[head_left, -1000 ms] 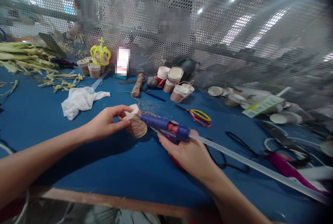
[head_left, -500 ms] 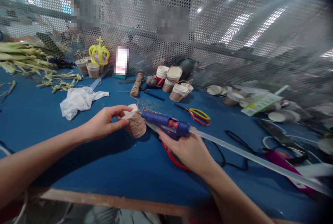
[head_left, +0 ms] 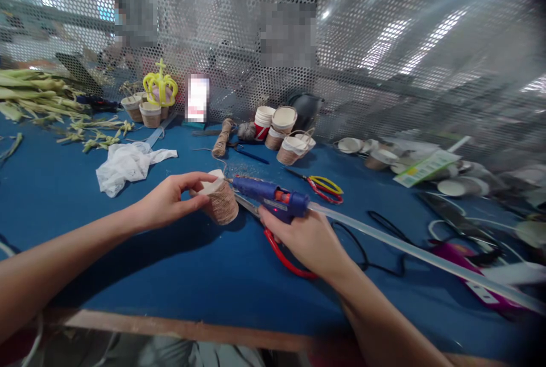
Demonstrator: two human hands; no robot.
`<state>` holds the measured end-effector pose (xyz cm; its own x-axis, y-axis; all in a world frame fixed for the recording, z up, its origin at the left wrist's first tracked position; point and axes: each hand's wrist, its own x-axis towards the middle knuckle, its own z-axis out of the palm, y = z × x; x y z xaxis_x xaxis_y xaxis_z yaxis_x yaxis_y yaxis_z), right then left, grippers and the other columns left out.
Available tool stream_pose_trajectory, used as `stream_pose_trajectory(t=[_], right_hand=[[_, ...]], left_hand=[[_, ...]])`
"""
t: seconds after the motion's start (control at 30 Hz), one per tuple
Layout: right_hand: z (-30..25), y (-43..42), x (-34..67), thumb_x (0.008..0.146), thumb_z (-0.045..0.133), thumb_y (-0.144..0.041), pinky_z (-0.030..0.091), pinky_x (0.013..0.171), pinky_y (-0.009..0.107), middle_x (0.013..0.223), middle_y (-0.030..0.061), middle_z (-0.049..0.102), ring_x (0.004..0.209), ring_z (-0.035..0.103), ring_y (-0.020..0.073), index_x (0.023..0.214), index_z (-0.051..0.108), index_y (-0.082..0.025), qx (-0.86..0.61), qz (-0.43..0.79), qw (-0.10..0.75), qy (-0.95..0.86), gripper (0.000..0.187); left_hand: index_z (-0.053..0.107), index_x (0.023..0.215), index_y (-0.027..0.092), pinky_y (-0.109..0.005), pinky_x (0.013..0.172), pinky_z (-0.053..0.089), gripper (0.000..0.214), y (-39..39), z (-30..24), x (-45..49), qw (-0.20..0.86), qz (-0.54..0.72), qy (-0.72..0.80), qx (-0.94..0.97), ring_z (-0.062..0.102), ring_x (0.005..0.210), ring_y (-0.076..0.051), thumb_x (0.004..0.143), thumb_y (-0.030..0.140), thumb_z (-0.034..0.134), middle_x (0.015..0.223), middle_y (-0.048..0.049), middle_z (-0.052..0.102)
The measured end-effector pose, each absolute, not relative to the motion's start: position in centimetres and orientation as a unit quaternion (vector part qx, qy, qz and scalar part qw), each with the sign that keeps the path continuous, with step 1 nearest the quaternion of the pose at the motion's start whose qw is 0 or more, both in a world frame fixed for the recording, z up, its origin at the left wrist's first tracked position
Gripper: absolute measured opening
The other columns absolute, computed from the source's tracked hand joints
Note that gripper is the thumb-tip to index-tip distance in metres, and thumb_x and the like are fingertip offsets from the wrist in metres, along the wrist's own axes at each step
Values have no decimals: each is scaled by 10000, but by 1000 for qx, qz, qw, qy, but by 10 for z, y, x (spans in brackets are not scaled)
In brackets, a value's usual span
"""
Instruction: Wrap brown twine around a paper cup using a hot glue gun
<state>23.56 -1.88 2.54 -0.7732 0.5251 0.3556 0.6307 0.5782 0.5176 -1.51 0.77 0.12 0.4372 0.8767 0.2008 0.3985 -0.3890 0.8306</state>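
A paper cup (head_left: 222, 203) wound with brown twine is held tilted above the blue table by my left hand (head_left: 176, 201), fingers and thumb at its white rim. My right hand (head_left: 307, 237) grips a blue hot glue gun (head_left: 273, 195), its nozzle at the cup near the rim. A long clear glue stick (head_left: 384, 243) sticks out of the gun's back. Twine runs from the cup towards a twine bundle (head_left: 222, 138) behind it. Under the right hand lie red-handled scissors (head_left: 285, 259), partly hidden.
Behind stand several twine-wrapped cups (head_left: 291, 149) and a yellow crown (head_left: 160, 91). Yellow-and-red-handled scissors (head_left: 322, 185) lie right of centre, a crumpled white cloth (head_left: 123, 168) at left. A black cable (head_left: 384, 227) and a purple power strip (head_left: 464, 270) lie at right, before a perforated metal screen (head_left: 239, 31).
The glue gun has shifted very slightly along the cup's rim, its nozzle a little clear of where it was. The left hand keeps its hold on the cup.
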Motion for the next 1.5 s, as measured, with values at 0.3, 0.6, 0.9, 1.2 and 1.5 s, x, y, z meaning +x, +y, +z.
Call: stream_pose_trajectory(t=[0.3, 0.6, 0.9, 1.2, 1.5], right_hand=[[28, -26, 232, 805, 414, -140, 448, 574, 303, 627, 72, 659, 589, 601, 204, 810, 701, -165, -367, -159, 178, -899, 289], [42, -34, 215, 805, 452, -164, 434, 495, 247, 554, 29, 615, 481, 549, 148, 720, 660, -160, -452, -31, 224, -863, 225], [37, -35, 215, 798, 466, -157, 411, 490, 254, 590, 42, 629, 520, 578, 166, 742, 660, -166, -416, -68, 218, -880, 202], [39, -40, 209, 795, 462, -152, 433, 502, 260, 608, 44, 645, 534, 590, 168, 736, 638, -177, -449, -15, 230, -864, 187], [35, -34, 219, 814, 412, -100, 353, 475, 269, 608, 63, 625, 535, 557, 173, 756, 690, -148, -318, -214, 157, -910, 289]], left_hand=[[537, 1177, 143, -336, 798, 482, 410, 9, -1, -15, 365, 334, 424, 759, 579, 873, -181, 799, 299, 510, 1057, -91, 636], [537, 1181, 127, -306, 760, 471, 429, 7, 2, -13, 368, 337, 420, 757, 561, 808, -163, 783, 288, 516, 1024, -87, 645], [538, 1187, 133, -308, 768, 464, 440, 8, 3, -13, 357, 336, 421, 763, 564, 813, -164, 778, 292, 514, 1032, -84, 652], [523, 1203, 120, -332, 805, 464, 457, 8, 2, -14, 361, 332, 420, 764, 569, 845, -177, 782, 296, 515, 1048, -100, 647], [521, 1205, 109, -324, 792, 455, 462, 8, 2, -14, 354, 329, 419, 769, 539, 829, -171, 783, 296, 509, 1039, -104, 637]])
